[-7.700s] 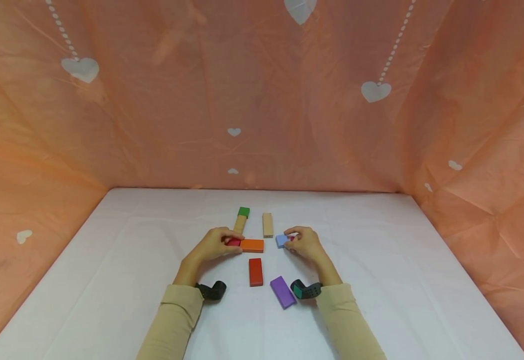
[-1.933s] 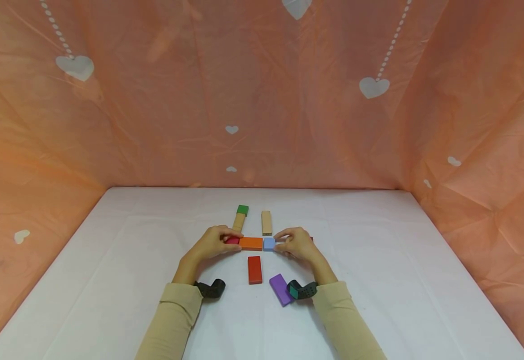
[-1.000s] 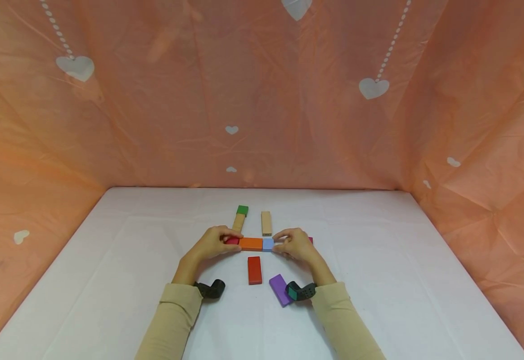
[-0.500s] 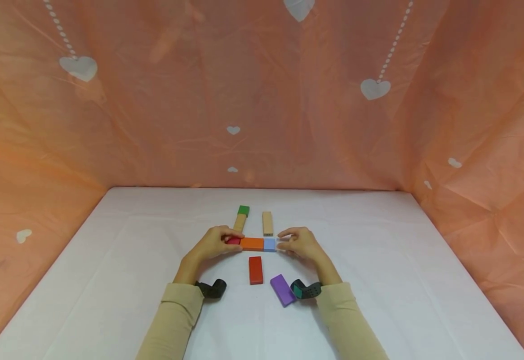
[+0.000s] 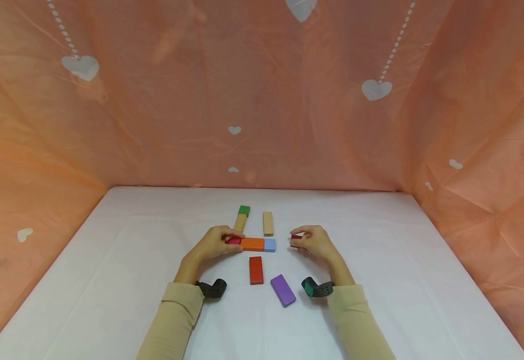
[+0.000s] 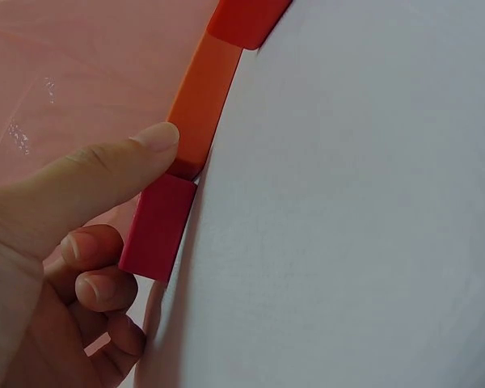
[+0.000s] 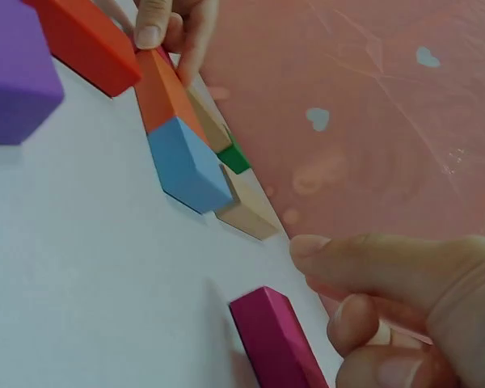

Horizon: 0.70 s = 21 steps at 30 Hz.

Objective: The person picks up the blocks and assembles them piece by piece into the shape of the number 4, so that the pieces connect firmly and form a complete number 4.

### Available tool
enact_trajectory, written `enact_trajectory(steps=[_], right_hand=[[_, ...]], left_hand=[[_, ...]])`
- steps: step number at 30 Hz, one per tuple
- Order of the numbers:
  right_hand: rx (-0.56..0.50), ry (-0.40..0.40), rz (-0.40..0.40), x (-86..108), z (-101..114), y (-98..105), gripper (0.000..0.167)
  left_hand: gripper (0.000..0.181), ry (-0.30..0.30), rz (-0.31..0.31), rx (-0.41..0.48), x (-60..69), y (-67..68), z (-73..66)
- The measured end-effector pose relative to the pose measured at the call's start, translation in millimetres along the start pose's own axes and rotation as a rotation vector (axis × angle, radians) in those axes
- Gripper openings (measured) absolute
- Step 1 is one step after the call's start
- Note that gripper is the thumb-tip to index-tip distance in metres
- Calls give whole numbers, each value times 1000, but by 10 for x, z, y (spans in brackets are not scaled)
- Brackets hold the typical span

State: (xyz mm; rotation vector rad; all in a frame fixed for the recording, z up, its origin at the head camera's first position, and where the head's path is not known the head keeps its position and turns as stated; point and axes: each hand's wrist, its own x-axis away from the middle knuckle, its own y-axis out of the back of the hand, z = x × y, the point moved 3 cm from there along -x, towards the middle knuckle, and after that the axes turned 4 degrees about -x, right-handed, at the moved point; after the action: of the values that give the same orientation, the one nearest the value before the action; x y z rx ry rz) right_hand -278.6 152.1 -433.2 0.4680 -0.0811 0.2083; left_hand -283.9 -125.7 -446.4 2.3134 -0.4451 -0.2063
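Near the middle of the table my left hand [image 5: 219,242] pinches a crimson wooden block [image 6: 158,226] at the left end of a row. Its thumb lies at the joint with the orange block [image 5: 252,244]. A light blue block [image 5: 269,245] touches the orange block's right end. To the right, my right hand [image 5: 317,244] is poised around a magenta block [image 7: 276,338], with thumb and fingers on either side in the head view. In the right wrist view, a gap shows between fingers and block. My hand partly hides this block in the head view.
A red block [image 5: 256,270] and a purple block [image 5: 283,290] lie nearer than the row. Behind it are a natural wood block [image 5: 268,224] and another wood block [image 5: 240,222] with a green block [image 5: 244,210] at its far end. An orange curtain [image 5: 262,100] surrounds the white table.
The light blue block has slid left against the orange block. My right hand has let go of it and shifted right to the magenta block. The left hand keeps its place.
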Motion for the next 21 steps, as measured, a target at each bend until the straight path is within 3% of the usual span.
enact_trajectory(steps=[10, 21], right_hand=[[26, 36, -19, 20, -61, 178, 33], [26, 45, 22, 14, -182, 280, 35]], left_hand=[[30, -15, 1, -2, -3, 6, -7], [30, -9, 2, 3, -12, -8, 14]])
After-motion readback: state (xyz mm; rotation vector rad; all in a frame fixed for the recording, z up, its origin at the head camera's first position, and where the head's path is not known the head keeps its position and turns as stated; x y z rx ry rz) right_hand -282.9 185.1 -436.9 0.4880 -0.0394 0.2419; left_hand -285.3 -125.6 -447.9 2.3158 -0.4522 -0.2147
